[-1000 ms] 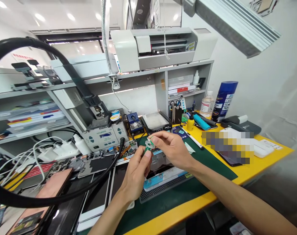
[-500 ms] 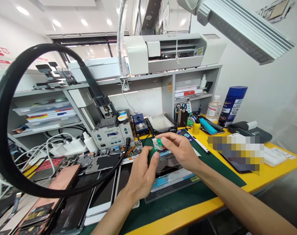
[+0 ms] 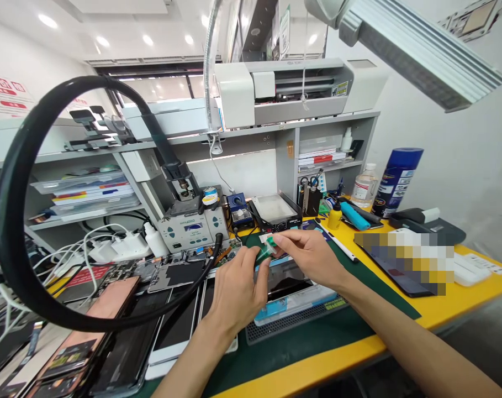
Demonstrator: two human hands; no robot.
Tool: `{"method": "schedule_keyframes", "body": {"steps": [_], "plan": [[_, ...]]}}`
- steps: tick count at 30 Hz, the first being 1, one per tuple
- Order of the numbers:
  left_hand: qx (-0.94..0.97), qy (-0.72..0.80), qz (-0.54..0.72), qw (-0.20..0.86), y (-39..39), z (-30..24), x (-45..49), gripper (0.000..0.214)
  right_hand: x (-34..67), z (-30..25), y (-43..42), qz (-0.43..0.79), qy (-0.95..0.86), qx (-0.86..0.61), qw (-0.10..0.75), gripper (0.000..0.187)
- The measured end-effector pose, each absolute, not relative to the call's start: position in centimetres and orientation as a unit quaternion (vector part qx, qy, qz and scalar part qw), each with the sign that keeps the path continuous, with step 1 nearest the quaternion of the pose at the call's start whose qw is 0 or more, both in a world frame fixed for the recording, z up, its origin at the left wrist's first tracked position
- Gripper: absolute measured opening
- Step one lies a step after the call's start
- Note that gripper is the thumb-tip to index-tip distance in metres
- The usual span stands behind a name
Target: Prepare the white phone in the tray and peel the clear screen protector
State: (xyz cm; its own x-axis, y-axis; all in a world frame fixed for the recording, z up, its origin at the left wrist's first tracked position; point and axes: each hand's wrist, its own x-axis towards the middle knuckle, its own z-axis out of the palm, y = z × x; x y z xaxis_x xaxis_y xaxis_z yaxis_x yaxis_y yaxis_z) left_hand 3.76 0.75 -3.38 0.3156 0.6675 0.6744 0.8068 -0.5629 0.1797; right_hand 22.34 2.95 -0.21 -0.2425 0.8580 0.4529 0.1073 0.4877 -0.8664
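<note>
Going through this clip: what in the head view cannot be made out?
All head view.
The small green item: left hand and right hand both grip it, fingers cover most of it; its kind unclear.
On the yellow bench, right: a pixelated patch hides what lies there.
The phone beneath the hands: left part covered by the left hand.
The blue spray can: label too small to read.

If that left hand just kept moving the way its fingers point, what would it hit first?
The left hand points up and rightward, pinching a small green and white piece. Straight on, it would likely first meet the fingertips of the right hand, which grip the same piece.
</note>
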Motion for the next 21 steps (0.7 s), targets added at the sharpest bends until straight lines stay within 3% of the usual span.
{"method": "schedule_keyframes", "body": {"steps": [7,21], "plan": [[-0.79,-0.466,-0.373,0.139,0.71,-3.71,4.09,0.018,21.84,-0.8,3.45,0.426,-0.646,-0.341,0.534,0.036],[-0.791,-0.449,-0.397,0.123,0.62,-3.64,4.26,0.013,21.64,-0.88,3.67,0.55,-0.568,-0.27,0.55,0.037]]}}
